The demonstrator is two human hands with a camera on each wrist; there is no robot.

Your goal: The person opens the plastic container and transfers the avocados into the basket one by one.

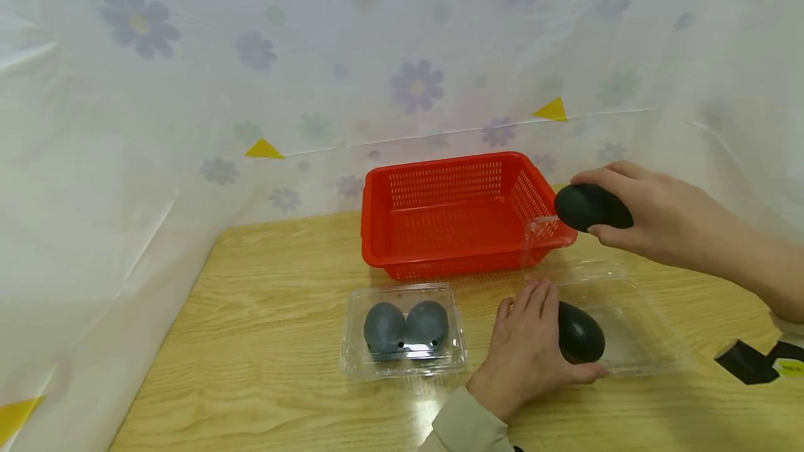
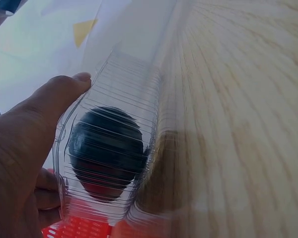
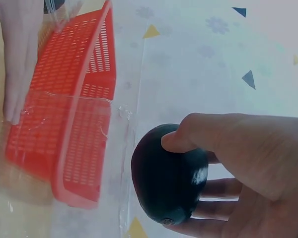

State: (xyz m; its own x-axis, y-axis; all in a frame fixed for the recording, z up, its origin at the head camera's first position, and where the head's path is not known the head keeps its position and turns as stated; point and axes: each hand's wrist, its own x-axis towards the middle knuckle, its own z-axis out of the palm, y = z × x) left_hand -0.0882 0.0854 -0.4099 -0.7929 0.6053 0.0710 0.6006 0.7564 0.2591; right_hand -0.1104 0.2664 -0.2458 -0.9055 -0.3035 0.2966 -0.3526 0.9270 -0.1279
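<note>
A dark green avocado point(image 1: 587, 208) is in my right hand point(image 1: 659, 211), raised above the right end of the table; the right wrist view shows the thumb on one side and fingers behind the avocado point(image 3: 164, 178). Below it lies an open clear plastic clamshell box point(image 1: 647, 330), its lid tilted up at the back toward the basket. One avocado point(image 1: 581, 335) sits in this box's left end. My left hand point(image 1: 527, 347) holds that end, thumb along the near edge and fingers at the far side; the left wrist view shows the avocado point(image 2: 107, 148) through the ribbed wall.
A red slotted basket point(image 1: 440, 257) stands behind the boxes. Left of my left hand is a closed clear clamshell box point(image 1: 405, 368) with two dark avocados point(image 1: 384, 328) inside. A flower-patterned sheet point(image 1: 301, 75) hangs behind the wooden table point(image 1: 251, 347).
</note>
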